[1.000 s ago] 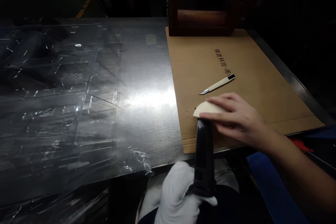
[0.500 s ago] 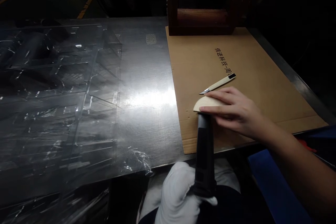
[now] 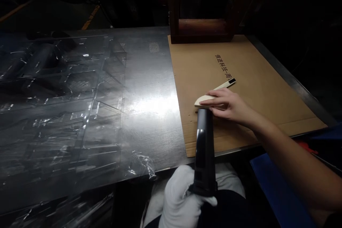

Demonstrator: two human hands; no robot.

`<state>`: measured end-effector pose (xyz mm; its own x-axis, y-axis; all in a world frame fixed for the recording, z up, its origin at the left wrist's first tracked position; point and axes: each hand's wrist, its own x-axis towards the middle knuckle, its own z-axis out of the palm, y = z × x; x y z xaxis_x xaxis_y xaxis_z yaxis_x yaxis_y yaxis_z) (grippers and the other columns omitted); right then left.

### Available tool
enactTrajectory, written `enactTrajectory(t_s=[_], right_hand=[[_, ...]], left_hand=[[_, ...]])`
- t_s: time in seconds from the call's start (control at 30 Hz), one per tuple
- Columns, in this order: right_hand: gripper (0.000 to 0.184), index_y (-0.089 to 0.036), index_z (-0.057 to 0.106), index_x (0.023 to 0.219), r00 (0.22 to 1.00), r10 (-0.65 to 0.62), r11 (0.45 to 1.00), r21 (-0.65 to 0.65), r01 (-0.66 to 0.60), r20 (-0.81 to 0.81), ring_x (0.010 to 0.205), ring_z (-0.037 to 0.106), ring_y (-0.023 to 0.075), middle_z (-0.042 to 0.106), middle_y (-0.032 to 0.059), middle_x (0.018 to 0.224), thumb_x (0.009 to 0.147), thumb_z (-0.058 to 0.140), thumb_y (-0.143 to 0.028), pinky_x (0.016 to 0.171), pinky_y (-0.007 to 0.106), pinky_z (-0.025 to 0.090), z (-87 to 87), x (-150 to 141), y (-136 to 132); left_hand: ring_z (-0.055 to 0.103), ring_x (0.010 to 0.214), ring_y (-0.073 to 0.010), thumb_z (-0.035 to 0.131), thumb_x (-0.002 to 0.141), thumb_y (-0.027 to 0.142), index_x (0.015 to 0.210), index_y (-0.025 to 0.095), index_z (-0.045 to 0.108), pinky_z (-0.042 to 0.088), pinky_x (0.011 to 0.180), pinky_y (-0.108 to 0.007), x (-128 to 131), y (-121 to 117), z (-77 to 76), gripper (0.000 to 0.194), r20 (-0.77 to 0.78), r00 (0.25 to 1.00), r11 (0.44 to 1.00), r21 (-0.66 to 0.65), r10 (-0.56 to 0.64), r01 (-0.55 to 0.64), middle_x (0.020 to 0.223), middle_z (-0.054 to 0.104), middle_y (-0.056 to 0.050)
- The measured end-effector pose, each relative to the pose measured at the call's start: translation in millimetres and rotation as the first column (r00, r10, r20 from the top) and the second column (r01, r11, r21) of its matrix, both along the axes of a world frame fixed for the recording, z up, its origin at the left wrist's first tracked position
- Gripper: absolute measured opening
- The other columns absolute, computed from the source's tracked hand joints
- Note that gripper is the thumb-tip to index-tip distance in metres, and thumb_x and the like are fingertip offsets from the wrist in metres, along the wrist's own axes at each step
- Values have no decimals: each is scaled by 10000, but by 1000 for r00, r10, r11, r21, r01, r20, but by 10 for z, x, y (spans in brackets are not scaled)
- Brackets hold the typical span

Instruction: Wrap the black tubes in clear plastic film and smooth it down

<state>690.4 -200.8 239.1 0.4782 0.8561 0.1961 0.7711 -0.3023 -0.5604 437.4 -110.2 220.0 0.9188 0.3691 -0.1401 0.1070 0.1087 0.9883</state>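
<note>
My left hand (image 3: 180, 196), in a white glove, grips the lower end of a long black plastic part (image 3: 205, 149) with a glossy dark panel. The part stands out past the table's front edge, its far end over the cardboard (image 3: 256, 89). My bare right hand (image 3: 229, 105) pinches a cream, half-round block (image 3: 204, 99) at that far end; whether the two touch, I cannot tell. Just behind my right fingers lies a craft knife (image 3: 227, 84) with a cream handle and black end. Its blade is hidden by the block and fingers.
Clear plastic trays (image 3: 88, 114) spread over the left of the metal table (image 3: 149, 78). A crumpled clear film (image 3: 143, 164) lies by the front edge. A dark red wooden frame (image 3: 201, 38) stands at the back of the cardboard. Something blue (image 3: 278, 188) sits below the table at right.
The cream block has shifted a little up the picture and tilted against the black part's end, showing its edge. The black part has turned slightly, and the knife blade has become covered.
</note>
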Motion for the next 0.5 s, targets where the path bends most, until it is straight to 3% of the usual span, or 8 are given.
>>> enactTrajectory(t_s=[0.07, 0.17, 0.37, 0.43, 0.5], right_hand=[[275, -276, 710, 1042, 987, -147, 988, 43, 150, -65, 1039, 562, 238, 646, 53, 1128, 813, 580, -196, 920, 424, 470, -109, -90, -71], [295, -290, 677, 1096, 945, -302, 937, 143, 318, -124, 1102, 547, 233, 612, 44, 1193, 824, 581, -228, 972, 423, 439, -207, -316, -242], [291, -299, 660, 1120, 860, -462, 849, 171, 499, -216, 1137, 541, 246, 607, 41, 1210, 837, 596, -282, 1006, 477, 403, -187, -511, -444], [304, -307, 651, 1136, 883, -425, 861, 211, 462, -197, 1136, 539, 238, 604, 35, 1217, 840, 594, -259, 1005, 468, 409, -90, -513, -391], [324, -315, 646, 1146, 939, -321, 911, 232, 342, -124, 1128, 533, 228, 597, 30, 1226, 844, 583, -217, 986, 445, 432, 30, -515, -287]], left_hand=[[563, 594, -126, 736, 625, 55, 504, 182, 663, 432, 585, -229, 19, 19, 60, 190, -103, 992, 981, -169, 74, -91, 603, 613, 19], [530, 508, -100, 813, 552, 128, 583, 170, 668, 415, 499, -189, 40, 89, 135, 154, -214, 968, 902, -377, 134, -209, 535, 611, 44], [553, 599, -104, 814, 617, 352, 768, 182, 684, 456, 575, -177, -2, 198, 74, 262, -147, 972, 924, -311, 183, -221, 633, 628, 37], [543, 599, -97, 803, 630, 376, 763, 187, 674, 452, 579, -169, -17, 194, 43, 264, -133, 975, 932, -297, 177, -209, 630, 614, 44], [541, 610, -97, 798, 632, 390, 769, 192, 672, 453, 593, -169, -24, 183, 34, 272, -136, 975, 935, -288, 174, -207, 638, 611, 46]])
